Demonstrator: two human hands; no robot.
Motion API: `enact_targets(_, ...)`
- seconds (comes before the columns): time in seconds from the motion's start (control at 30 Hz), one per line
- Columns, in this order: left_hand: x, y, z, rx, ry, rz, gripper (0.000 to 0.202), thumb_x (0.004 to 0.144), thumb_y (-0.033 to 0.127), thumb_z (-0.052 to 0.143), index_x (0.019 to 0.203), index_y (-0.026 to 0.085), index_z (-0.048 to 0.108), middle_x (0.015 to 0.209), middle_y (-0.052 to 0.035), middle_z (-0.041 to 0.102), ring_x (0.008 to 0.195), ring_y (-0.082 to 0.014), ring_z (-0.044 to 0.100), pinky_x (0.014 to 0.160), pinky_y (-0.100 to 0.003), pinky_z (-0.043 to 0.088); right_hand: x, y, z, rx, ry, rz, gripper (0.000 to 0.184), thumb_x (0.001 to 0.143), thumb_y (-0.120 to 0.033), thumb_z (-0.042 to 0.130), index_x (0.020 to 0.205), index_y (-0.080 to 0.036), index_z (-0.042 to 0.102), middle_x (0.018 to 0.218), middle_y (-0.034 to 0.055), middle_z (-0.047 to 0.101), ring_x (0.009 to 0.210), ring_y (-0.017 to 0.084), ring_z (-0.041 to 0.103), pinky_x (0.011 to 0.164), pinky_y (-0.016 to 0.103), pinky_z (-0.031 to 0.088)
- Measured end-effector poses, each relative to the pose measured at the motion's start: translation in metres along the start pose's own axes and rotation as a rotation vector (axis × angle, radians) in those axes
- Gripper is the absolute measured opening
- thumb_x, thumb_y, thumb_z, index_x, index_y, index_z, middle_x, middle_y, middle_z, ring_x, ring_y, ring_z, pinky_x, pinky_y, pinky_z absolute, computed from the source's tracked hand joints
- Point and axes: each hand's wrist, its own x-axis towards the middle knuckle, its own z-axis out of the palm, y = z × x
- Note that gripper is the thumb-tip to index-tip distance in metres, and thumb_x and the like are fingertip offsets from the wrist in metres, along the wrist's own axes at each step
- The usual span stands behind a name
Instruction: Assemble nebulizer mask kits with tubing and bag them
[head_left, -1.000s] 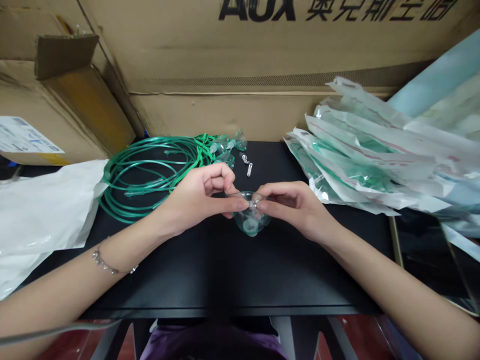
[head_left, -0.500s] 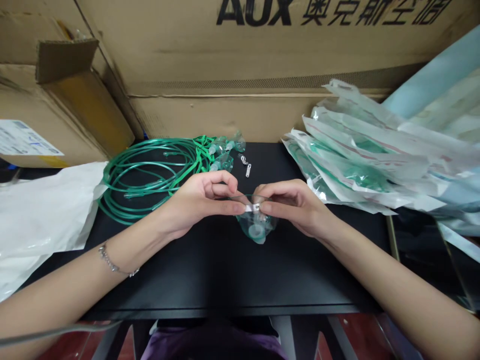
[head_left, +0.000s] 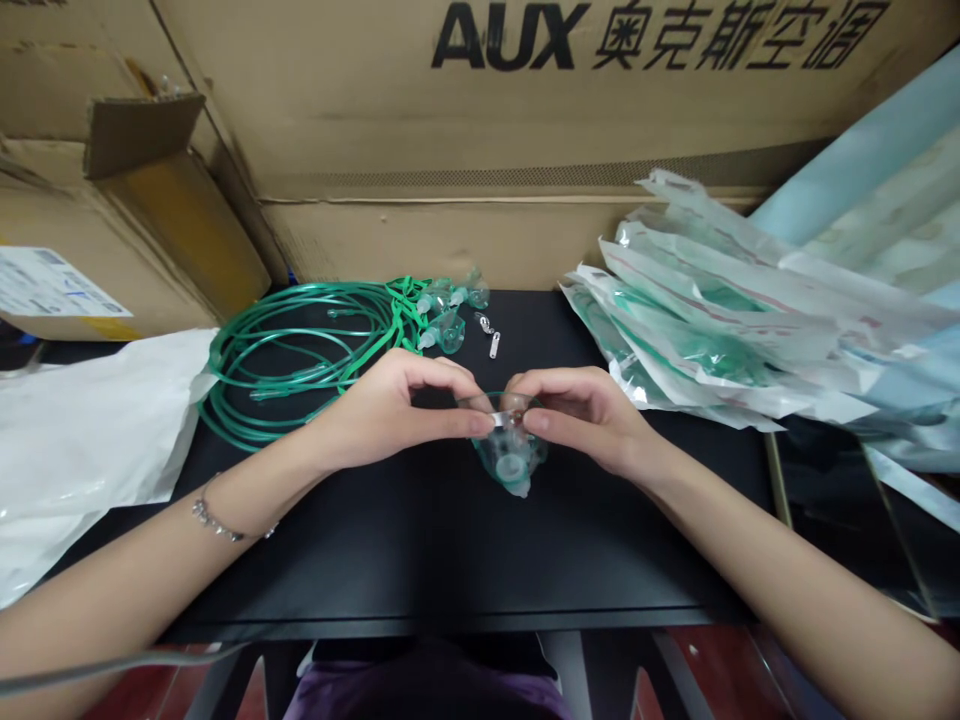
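Observation:
A clear green plastic mask (head_left: 510,455) is held just above the black table (head_left: 420,540) between both hands. My left hand (head_left: 394,405) pinches its rim from the left, thumb and forefinger closed. My right hand (head_left: 581,410) pinches it from the right. A small metal strip (head_left: 501,408) sits on the mask's top edge between the fingertips. The mask's round port points toward me.
Coiled green tubing (head_left: 300,350) with more masks (head_left: 446,305) lies at the back left. Two small metal clips (head_left: 491,335) rest behind the hands. Sealed packets (head_left: 712,320) are stacked at the right, white plastic bags (head_left: 82,420) at the left, cardboard boxes (head_left: 487,130) behind.
The mask has turned slightly in the fingers and both hands shifted a little; the pinch on its rim and the metal strip stays.

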Motion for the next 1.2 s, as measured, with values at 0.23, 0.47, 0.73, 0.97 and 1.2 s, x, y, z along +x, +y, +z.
enact_targets(0.23,0.001,-0.002,0.006,-0.144,-0.016,-0.084,0.006,0.068,0.023,0.069,0.072,0.018,0.069,0.077,-0.0017,0.067,0.078,-0.0151,0.060,0.074,-0.027,0.047,0.000,0.002,0.001,0.077,0.006,0.011,0.011,0.080,-0.023,0.058,0.075,-0.014,0.061,0.070,-0.0001,0.053,0.063,0.009,0.047,0.056,0.022,0.036)
enact_targets(0.47,0.000,-0.003,0.009,-0.200,0.021,-0.026,0.003,0.065,0.017,0.071,0.066,0.019,0.069,0.072,-0.0006,0.063,0.076,-0.0147,0.058,0.073,-0.029,0.047,0.006,0.018,0.000,0.250,-0.077,0.008,0.013,0.078,-0.026,0.061,0.073,-0.013,0.062,0.069,-0.0008,0.053,0.062,0.008,0.047,0.058,0.021,0.036)
enact_targets(0.73,0.002,0.000,0.000,-0.138,-0.080,-0.059,0.006,0.064,0.020,0.072,0.071,0.019,0.071,0.075,-0.0017,0.068,0.081,-0.0174,0.061,0.078,-0.030,0.047,0.006,0.017,0.004,0.246,-0.016,0.034,0.018,0.076,-0.031,0.063,0.074,-0.014,0.061,0.069,-0.0012,0.053,0.061,0.008,0.049,0.057,0.021,0.039)
enact_targets(0.97,0.003,-0.008,0.014,-0.128,0.226,-0.247,0.020,0.059,0.029,0.076,0.075,0.017,0.072,0.074,-0.0025,0.071,0.069,-0.0166,0.064,0.069,-0.029,0.050,0.011,0.021,0.006,-0.133,0.329,-0.027,0.019,0.080,-0.029,0.057,0.096,-0.020,0.061,0.092,0.0028,0.062,0.087,0.013,0.059,0.079,0.027,0.047)
enact_targets(1.2,0.003,-0.016,0.026,-0.365,0.364,-0.303,0.020,0.069,0.027,0.069,0.087,0.017,0.071,0.090,-0.0039,0.072,0.087,-0.0174,0.065,0.085,-0.031,0.047,0.001,0.021,0.028,-0.539,0.530,-0.061,0.030,0.081,-0.029,0.057,0.109,-0.022,0.063,0.115,0.0054,0.063,0.109,0.023,0.056,0.099,0.042,0.040)
